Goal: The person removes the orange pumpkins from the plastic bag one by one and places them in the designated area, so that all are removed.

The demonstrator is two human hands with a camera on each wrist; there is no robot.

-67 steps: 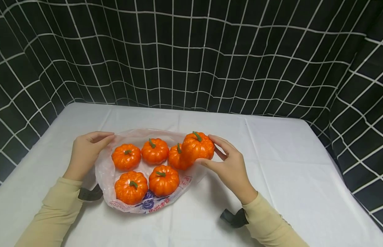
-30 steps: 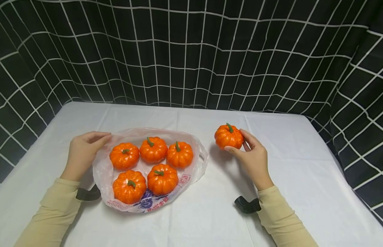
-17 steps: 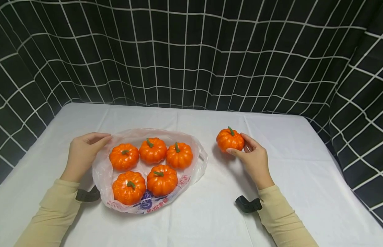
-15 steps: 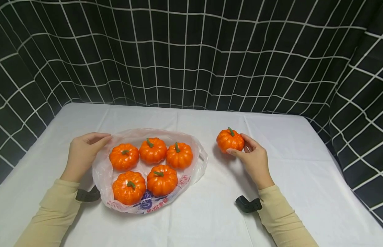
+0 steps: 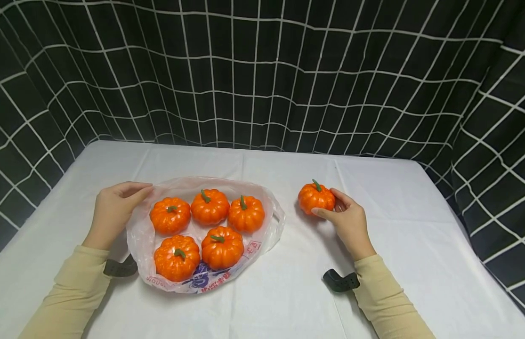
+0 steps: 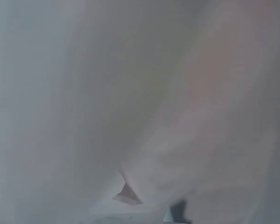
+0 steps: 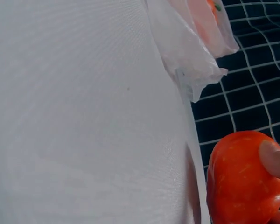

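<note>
My right hand (image 5: 349, 221) holds a small orange pumpkin (image 5: 315, 197) with a green stem, the thumb on its near side and fingers on its right. The pumpkin is low over the table; I cannot tell whether it touches the cloth. In the right wrist view the thumb (image 7: 275, 161) presses on the pumpkin's glossy skin (image 7: 242, 182). My left hand (image 5: 116, 209) pinches the upper left rim of a thin white plastic bag (image 5: 262, 245). Several similar pumpkins (image 5: 223, 248) lie in the bag's open mouth. The left wrist view is mostly blurred whitish film (image 6: 130, 116).
A white cloth covers the table (image 5: 279, 301). Behind and beside it hangs a black curtain (image 5: 262, 84) with a white grid. A dark curved mount (image 5: 340, 281) sticks out from the right wrist, and another mount (image 5: 120, 267) from the left.
The right hand has carried one pumpkin out of the bag to the right, then lowered it slightly towards the table. The left hand stays at the bag's rim.
</note>
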